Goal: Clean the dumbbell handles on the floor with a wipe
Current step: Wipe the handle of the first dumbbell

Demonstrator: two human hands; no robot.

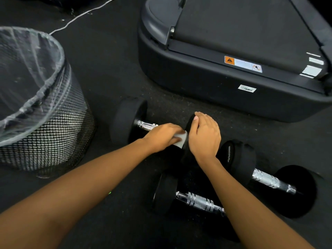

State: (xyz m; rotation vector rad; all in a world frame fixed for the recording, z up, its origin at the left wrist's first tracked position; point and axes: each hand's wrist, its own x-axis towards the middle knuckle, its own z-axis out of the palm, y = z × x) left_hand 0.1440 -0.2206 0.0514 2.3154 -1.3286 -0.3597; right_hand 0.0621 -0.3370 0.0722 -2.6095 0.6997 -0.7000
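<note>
Three black dumbbells with chrome handles lie on the dark floor. The far dumbbell (pixel 128 121) has its chrome handle (pixel 146 125) partly covered by my left hand (pixel 164 136), which holds a white wipe (pixel 180 140) wrapped on the handle's right end. My right hand (pixel 203 135) grips the top of that dumbbell's right weight head, fingers curled over its rim. A second dumbbell (pixel 273 180) lies to the right, and a third dumbbell (pixel 197 201) lies nearest me, partly crossed by my right forearm.
A black mesh bin (pixel 50 126) with a clear liner stands at the left. The base of a treadmill (pixel 215 83) fills the upper right, close behind the dumbbells. A white cable (pixel 80 15) runs across the floor at the top left.
</note>
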